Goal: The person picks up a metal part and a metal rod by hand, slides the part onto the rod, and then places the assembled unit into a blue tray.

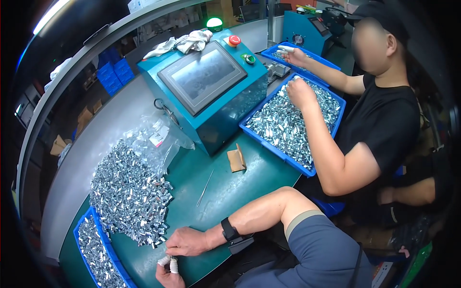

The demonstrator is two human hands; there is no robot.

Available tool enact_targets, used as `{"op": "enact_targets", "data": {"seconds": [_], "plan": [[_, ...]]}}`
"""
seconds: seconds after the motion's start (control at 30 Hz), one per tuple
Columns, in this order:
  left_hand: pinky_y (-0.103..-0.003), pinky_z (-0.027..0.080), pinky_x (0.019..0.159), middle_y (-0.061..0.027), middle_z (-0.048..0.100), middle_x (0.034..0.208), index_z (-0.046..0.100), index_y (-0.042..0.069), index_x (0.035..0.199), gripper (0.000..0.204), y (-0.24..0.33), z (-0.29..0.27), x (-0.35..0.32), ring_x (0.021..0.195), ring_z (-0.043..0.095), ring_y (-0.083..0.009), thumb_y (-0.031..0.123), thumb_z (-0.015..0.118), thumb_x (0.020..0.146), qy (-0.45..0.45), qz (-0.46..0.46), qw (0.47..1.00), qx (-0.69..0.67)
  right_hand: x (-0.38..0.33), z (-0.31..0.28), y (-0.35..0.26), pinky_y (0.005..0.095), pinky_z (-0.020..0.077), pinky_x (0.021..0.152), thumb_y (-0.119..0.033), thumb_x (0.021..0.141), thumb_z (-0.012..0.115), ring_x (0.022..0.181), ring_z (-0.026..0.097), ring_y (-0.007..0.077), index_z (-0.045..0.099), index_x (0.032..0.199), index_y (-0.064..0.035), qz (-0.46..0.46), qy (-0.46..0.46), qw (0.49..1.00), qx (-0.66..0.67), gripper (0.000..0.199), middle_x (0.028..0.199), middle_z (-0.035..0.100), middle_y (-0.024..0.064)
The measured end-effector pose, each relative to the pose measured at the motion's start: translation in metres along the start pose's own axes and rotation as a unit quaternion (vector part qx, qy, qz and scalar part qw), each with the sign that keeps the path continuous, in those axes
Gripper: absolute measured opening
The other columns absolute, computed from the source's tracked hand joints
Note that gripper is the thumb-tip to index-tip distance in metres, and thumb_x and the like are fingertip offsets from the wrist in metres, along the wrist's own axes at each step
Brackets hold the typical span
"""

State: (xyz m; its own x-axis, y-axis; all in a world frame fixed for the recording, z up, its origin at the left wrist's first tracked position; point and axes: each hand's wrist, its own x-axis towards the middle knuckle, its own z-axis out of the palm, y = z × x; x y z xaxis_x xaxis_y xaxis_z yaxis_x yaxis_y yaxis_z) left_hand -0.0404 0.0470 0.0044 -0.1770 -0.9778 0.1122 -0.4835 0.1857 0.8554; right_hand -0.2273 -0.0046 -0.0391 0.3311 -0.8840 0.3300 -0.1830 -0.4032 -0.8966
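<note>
Both my hands meet above the front edge of the green table [206, 261], close to a big heap of small shiny metal parts [127, 192]. My right hand [187, 241] has its fingers pressed together at the heap's near edge. Just below it, my left hand [169, 276] is closed, with white wraps on two fingers. The fingertips of the two hands nearly touch, and whatever they pinch is too small to make out. To the left of my hands stands a blue tray [109, 252] with more of the metal parts in it.
Metal tweezers [205, 188] and a folded brown cardboard piece [236, 160] lie mid-table. A clear plastic bag [165, 144] rests against the heap. Behind stands a teal machine [211, 127] with a screen. At right, a co-worker [389, 115] reaches over blue bins [276, 149] of metal parts.
</note>
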Motion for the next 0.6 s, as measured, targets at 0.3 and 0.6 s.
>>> {"op": "enact_targets", "data": {"seconds": [0.3, 0.6], "plan": [[-0.032, 0.051, 0.084, -0.0124, 0.069, 0.100, 0.065, -0.006, 0.107, 0.020, 0.000, -0.001, -0.001, 0.090, 0.063, -0.0203, 0.010, 0.065, 0.097, 0.001, -0.054, 0.998, -0.015, 0.002, 0.001, -0.003, 0.0490, 0.0445, 0.060, -0.032, 0.091, 0.061, 0.066, 0.060, 0.0406, 0.060, 0.075, -0.0022, 0.020, -0.021, 0.999, -0.014, 0.034, 0.070, 0.063, 0.0172], [-0.032, 0.051, 0.086, -0.0131, 0.069, 0.103, 0.065, -0.005, 0.110, 0.018, -0.003, -0.001, 0.002, 0.093, 0.064, -0.0199, 0.008, 0.064, 0.097, -0.003, -0.040, 0.999, -0.013, 0.002, -0.004, -0.008, 0.0454, 0.0470, 0.066, -0.026, 0.088, 0.064, 0.074, 0.064, 0.0359, 0.061, 0.082, -0.0028, 0.019, -0.004, 0.996, 0.088, 0.024, 0.075, 0.066, 0.0140]]}}
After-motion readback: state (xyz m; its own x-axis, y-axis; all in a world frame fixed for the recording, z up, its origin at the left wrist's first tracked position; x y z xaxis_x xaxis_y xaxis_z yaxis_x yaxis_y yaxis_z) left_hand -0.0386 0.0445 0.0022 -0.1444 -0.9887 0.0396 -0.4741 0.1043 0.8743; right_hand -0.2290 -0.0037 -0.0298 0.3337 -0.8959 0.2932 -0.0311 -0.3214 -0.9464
